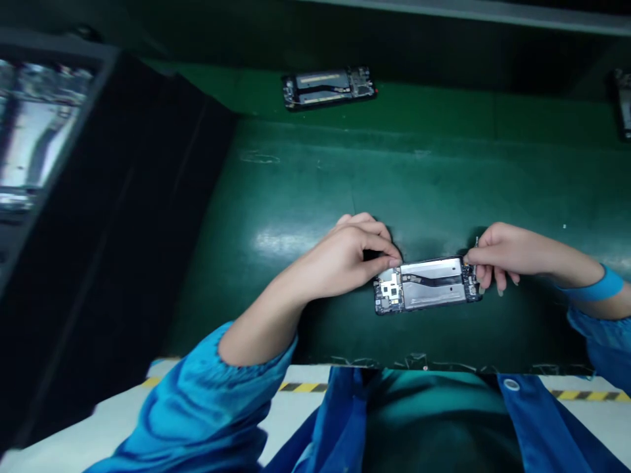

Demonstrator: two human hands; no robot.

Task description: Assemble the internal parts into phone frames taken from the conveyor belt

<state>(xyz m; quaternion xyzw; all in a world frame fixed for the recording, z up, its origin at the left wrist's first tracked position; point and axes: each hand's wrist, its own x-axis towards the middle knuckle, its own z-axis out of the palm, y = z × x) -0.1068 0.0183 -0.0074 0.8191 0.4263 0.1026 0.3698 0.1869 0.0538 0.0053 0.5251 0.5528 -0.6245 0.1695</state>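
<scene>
While both hands meet over it, an open phone (434,266) lies near the front of the green table (296,177), slightly tilted, its long side roughly along the table's near edge (458,369). Its shallow black frame holds a circuit board (389,292) at the left end, a silvery bay in the middle and a dark ribbon cable (431,282) running lengthwise across that bay. Toward the back lies a second opened phone (328,89), and a third phone (625,105) is cut off by the right border. A big black case (123,230) bounds the table on the left; phone innards show within its frame, though I cannot tell whether it is a container or a screen. Green surface stretches between that case and the left hand (359,255), and from the phone back to the second one.

The left hand comes in from the side, wrist bent, its thumb and forefinger closed on the phone's upper left corner. The right hand (495,255), with a blue band (599,286) on its wrist, has thumb and forefinger at the opposite end, other fingers curled below; I cannot tell whether its grip is closed on anything.
</scene>
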